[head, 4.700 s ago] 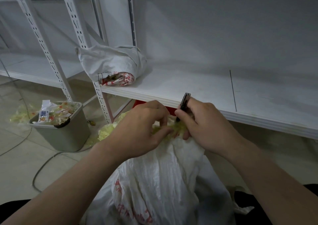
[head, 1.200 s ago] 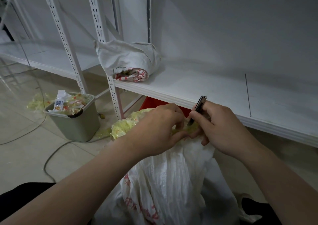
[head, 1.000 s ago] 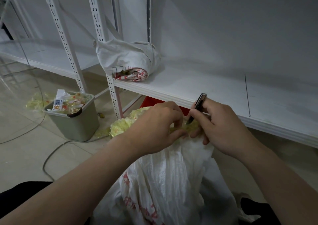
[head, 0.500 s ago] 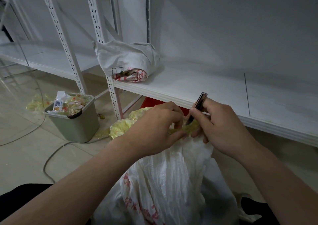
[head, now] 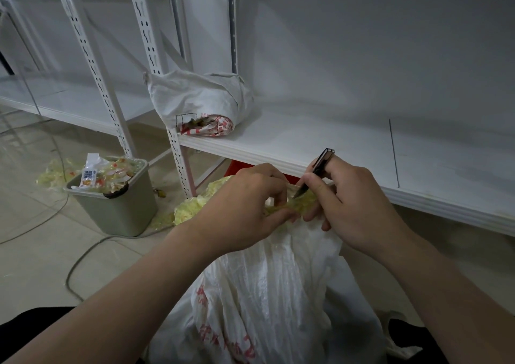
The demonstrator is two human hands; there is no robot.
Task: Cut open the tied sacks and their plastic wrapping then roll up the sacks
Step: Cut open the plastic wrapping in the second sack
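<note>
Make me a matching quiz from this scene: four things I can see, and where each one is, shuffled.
Things:
1 rolled sack
2 grey bin
3 knife
4 yellow plastic wrapping

Places:
A gripped in the right hand
B on the floor
C on the white shelf
D pinched by the left hand

Pairs: 1-C, 2-B, 3-A, 4-D.

1 grey bin w/ wrappers on floor; cable beside; white shelf behind.
</note>
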